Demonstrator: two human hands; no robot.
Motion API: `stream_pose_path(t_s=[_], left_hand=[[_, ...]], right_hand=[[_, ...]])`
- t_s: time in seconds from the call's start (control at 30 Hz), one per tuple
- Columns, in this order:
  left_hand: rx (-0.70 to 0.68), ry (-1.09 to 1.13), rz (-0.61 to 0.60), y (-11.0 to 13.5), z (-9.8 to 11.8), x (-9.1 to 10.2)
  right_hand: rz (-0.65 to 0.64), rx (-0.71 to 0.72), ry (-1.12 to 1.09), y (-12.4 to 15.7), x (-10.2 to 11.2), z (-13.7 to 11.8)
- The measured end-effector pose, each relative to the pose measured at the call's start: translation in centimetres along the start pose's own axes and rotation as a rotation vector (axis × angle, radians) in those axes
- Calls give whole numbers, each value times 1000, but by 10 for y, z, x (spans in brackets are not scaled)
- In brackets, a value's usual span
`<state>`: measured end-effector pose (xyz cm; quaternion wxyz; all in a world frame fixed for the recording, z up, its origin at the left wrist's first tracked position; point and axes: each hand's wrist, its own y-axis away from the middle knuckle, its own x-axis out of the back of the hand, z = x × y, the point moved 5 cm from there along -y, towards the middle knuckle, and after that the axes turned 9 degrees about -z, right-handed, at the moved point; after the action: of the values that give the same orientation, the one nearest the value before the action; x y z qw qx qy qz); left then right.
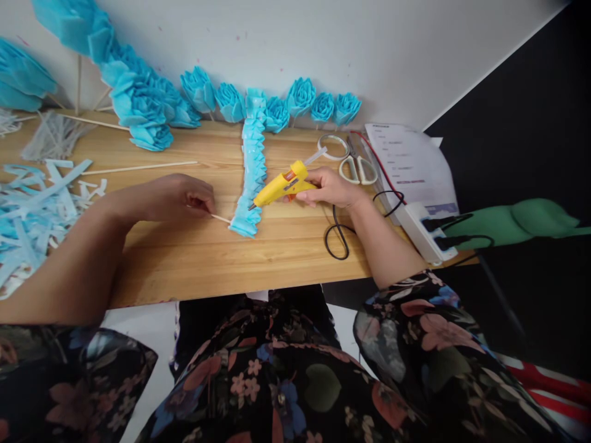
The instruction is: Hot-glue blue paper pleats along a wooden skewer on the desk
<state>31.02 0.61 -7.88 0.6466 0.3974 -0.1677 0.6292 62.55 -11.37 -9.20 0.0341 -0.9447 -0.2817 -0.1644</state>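
Note:
My left hand (182, 197) is closed on a thin wooden stick (221, 218), whose far end meets the near end of a pleated blue paper strip (253, 157). The strip lies lengthwise away from me on the wooden table. In my right hand (330, 187) is a yellow hot glue gun (279, 187), gripped by its handle. Its dark nozzle points down-left and is over the strip near its close end; whether it touches cannot be made out. A clear glue stick (316, 155) pokes out of the gun's back.
Blue paper flowers (231, 101) line the wall. Cut paper scraps (28, 215) are heaped at left. Scissors (357, 166), a tape roll (333, 146) and printed sheets (410, 160) lie at right. A white power strip (427, 234) and a black cord (339, 243) are near my right arm.

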Motion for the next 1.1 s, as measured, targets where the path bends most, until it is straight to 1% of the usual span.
stream_pose_path(t_s=[0.13, 0.3, 0.47, 0.6, 0.77, 0.87, 1.1], left_hand=[[26, -12, 28, 0, -4, 0], [38, -5, 34, 0, -7, -1], [12, -2, 20, 0, -10, -1], [21, -24, 18, 1, -11, 0], [28, -31, 16, 1, -10, 0], [32, -27, 21, 1, -10, 0], [15, -10, 33, 1, -3, 0]], right_hand=[[-39, -35, 41, -2, -3, -4], [-47, -19, 38, -3, -4, -5], [-15, 42, -37, -2, -1, 1], [9, 90, -87, 0, 1, 1], [-46, 55, -4, -3, -5, -6], [-62, 53, 17, -3, -6, -5], [41, 108, -94, 0, 5, -1]])
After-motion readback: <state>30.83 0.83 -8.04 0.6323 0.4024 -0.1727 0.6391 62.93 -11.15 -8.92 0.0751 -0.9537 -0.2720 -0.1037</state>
